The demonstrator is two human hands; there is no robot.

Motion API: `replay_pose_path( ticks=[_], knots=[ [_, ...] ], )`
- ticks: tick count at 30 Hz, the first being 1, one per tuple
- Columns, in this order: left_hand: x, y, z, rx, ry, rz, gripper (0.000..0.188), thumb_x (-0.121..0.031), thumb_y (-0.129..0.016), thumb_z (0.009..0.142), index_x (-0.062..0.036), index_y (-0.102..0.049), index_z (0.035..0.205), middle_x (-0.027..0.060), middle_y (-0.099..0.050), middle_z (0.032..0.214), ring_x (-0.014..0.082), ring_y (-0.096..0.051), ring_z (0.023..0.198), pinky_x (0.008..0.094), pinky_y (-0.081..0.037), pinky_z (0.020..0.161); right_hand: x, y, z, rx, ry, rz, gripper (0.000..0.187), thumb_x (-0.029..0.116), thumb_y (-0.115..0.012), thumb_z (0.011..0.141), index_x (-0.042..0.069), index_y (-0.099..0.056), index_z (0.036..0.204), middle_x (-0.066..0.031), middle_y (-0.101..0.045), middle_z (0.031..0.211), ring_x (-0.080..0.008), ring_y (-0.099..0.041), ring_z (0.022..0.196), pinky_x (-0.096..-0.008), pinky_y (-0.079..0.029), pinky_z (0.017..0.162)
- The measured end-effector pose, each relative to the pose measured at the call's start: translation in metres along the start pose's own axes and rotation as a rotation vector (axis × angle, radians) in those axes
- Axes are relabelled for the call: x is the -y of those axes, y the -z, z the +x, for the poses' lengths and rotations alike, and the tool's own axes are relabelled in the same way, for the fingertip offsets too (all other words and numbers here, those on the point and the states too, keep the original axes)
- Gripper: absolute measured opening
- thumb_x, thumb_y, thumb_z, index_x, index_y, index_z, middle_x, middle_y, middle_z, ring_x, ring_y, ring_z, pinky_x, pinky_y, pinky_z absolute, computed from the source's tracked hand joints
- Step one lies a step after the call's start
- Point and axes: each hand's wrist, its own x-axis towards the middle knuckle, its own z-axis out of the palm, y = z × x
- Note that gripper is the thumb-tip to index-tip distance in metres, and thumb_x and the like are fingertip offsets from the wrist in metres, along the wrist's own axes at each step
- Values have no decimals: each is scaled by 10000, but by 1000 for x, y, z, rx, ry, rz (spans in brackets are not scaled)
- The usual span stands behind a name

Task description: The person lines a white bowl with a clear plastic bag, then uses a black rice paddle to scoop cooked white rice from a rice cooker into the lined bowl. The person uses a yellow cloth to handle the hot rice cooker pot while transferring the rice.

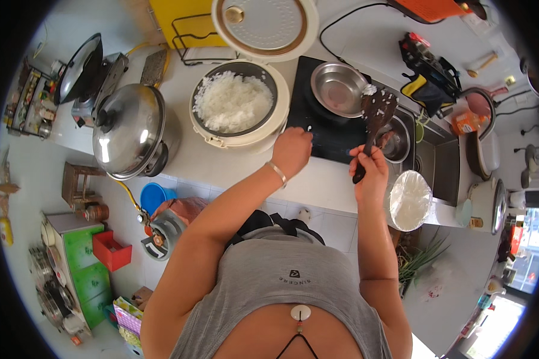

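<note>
My right hand grips the handle of a dark wooden spatula, held blade up. Rice grains and a small white clump stick to its blade, which overlaps the right rim of a shallow steel bowl. An open cream rice cooker stands left of the bowl, holding a mound of white rice. Beside the cooker's front right side, my left hand is closed with its fingers curled; what they hold, if anything, is hidden. A tiny white bit shows just beyond its knuckles, against the black cooktop.
A large lidded steel pot stands left of the cooker, whose raised lid leans back behind it. To the right are a steel basin, a foil-covered round container and the sink. A gas cylinder stands on the floor.
</note>
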Motion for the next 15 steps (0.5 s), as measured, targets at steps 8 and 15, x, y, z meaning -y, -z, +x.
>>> replay_pose_path(
  ticks=[8, 15],
  knots=[
    [16, -69, 42, 186, 14, 442, 68, -94, -571, 727, -71, -633, 713, 100, -587, 777, 284, -592, 781, 403, -493, 637, 21, 67, -46, -75, 64, -146, 103, -26, -480, 879, 6, -544, 954, -84, -618, 845, -92, -495, 561, -221, -391, 505],
    [5, -65, 40, 68, 5, 270, 36, -57, -588, 708, -69, -623, 707, 117, -575, 732, 295, -592, 737, 425, -484, 616, 30, 96, -50, -121, 83, -73, 99, -26, -477, 879, -2, -534, 956, -98, -624, 869, -108, -490, 563, -233, -400, 507]
  ],
)
